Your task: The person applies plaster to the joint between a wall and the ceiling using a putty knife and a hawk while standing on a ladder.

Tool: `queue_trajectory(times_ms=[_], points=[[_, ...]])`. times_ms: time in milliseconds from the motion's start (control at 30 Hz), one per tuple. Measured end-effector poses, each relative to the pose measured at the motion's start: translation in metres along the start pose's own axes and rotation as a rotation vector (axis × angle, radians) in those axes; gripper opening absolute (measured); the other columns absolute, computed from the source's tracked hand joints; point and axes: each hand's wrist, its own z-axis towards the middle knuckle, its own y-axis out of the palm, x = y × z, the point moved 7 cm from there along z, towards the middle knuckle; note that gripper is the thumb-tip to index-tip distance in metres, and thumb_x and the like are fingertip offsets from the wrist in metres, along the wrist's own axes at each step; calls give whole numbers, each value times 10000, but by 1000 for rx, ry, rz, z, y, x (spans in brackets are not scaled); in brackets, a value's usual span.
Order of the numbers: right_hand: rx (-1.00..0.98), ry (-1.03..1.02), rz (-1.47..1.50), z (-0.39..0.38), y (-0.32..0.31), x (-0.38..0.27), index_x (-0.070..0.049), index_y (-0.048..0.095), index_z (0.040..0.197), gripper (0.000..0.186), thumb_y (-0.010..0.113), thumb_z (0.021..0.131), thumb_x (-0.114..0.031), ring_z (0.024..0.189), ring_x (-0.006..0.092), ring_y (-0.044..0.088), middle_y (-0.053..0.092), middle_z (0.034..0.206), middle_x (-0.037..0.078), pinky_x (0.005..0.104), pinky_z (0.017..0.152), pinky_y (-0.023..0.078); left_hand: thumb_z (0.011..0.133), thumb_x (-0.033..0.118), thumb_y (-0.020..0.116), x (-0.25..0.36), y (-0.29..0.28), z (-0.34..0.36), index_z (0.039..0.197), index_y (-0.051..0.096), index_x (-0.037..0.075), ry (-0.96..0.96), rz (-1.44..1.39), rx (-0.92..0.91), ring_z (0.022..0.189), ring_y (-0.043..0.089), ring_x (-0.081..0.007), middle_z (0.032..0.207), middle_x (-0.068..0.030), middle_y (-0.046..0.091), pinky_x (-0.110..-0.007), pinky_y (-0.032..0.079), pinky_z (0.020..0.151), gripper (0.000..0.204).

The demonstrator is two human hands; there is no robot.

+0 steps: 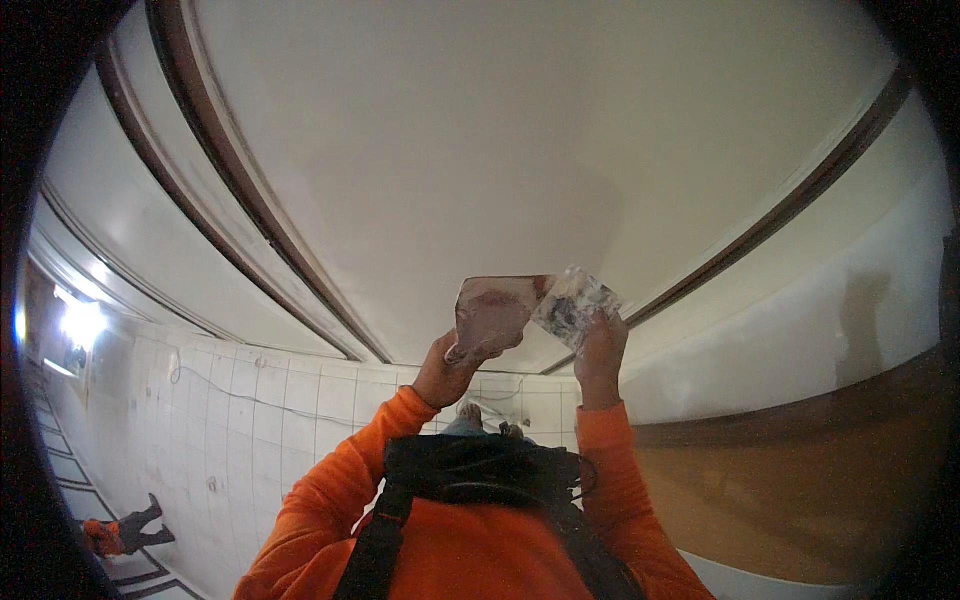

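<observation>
My left hand [446,372] grips a flat reddish-brown plate [494,308] streaked with white, its fingers partly hidden by it. In my right hand [600,360] is a smaller squarish piece [574,308], mottled white and grey like a plaster-smeared blade; its exact kind does not show. The two pieces meet or overlap at the right end of the brown plate. Both hands are raised in front of the pale wall panel [450,150], and neither appears to touch it.
Dark strips [240,150] border the panel on the left, another [780,210] on the right. Below lies a white tiled floor [290,400] with a thin cable. A brown surface [800,490] spans the lower right. A bright lamp [83,323] shines far left; another person [125,532] is lower left.
</observation>
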Motion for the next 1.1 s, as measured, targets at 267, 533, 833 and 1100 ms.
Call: queue_trajectory(times_ms=[267, 533, 833, 1100], points=[[-76, 58, -5, 12, -2, 14, 15, 546, 1119, 283, 471, 907, -156, 881, 204, 602, 605, 995, 100, 340, 770, 508, 921, 41, 520, -1, 2, -2, 1117, 533, -30, 53, 214, 20, 936, 596, -161, 1035, -97, 630, -298, 488, 817, 210], [-77, -122, -449, -2, 25, -20, 14, 586, 1012, 316, 542, 868, -265, 744, 136, 537, 606, 903, 48, 281, 683, 452, 902, 5, 499, -7, -9, 2, 1143, 520, -29, 121, 224, 124, 954, 600, -169, 1021, -120, 634, -288, 488, 817, 244], [-101, -110, -170, 18, 8, -5, 25, 585, 1056, 260, 528, 854, -129, 791, 134, 571, 615, 943, 55, 291, 708, 488, 911, 97, 504, -5, 16, 14, 1225, 485, -7, 110, 476, 24, 907, 636, -270, 976, -202, 637, -366, 499, 788, 331], [-168, 18, -136, 18, 9, -4, 43, 553, 1053, 258, 500, 868, -129, 814, 132, 556, 587, 936, 50, 280, 747, 479, 900, 92, 465, -15, 37, 44, 1313, 433, 41, 130, 804, 30, 958, 578, -428, 1074, -254, 596, -439, 491, 809, 417]])
